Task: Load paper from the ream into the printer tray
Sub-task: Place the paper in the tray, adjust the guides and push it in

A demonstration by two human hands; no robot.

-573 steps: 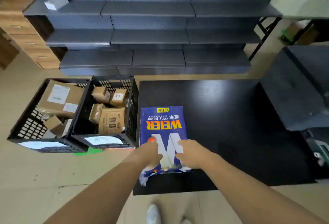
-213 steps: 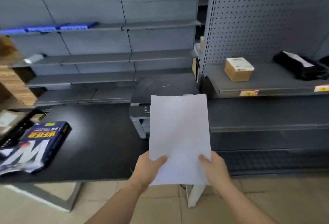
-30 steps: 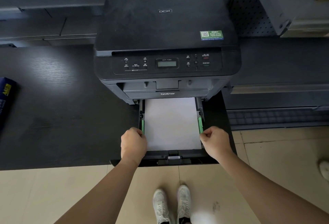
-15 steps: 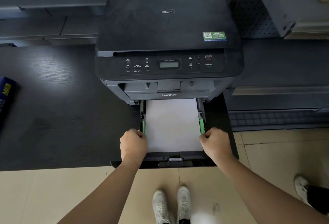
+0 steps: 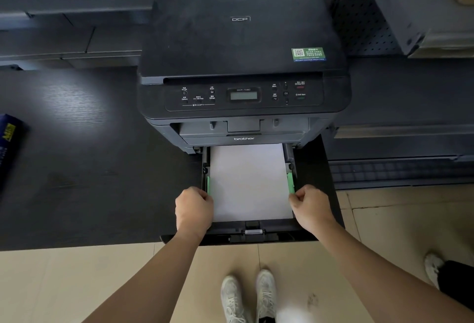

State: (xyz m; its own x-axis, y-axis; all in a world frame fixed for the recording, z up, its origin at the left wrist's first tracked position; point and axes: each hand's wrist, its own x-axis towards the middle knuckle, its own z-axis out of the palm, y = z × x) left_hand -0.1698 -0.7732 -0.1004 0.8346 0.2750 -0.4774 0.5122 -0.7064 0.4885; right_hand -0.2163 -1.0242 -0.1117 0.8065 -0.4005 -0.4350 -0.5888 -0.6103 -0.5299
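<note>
A black printer stands on a dark table. Its paper tray is pulled out toward me, and a stack of white paper lies flat in it between two green side guides. My left hand is closed on the tray's left side by the left guide. On the right side, my right hand grips the tray at the other guide. The blue paper ream lies at the table's far left edge, mostly cut off.
Grey metal shelving runs behind the table and a perforated shelf unit stands at the right. My shoes are on the beige tiled floor below the tray. Another person's shoe shows at the lower right.
Both hands have stayed on the tray's sides by the guides. The view has shifted slightly. Another person's shoe has come in at the lower right.
</note>
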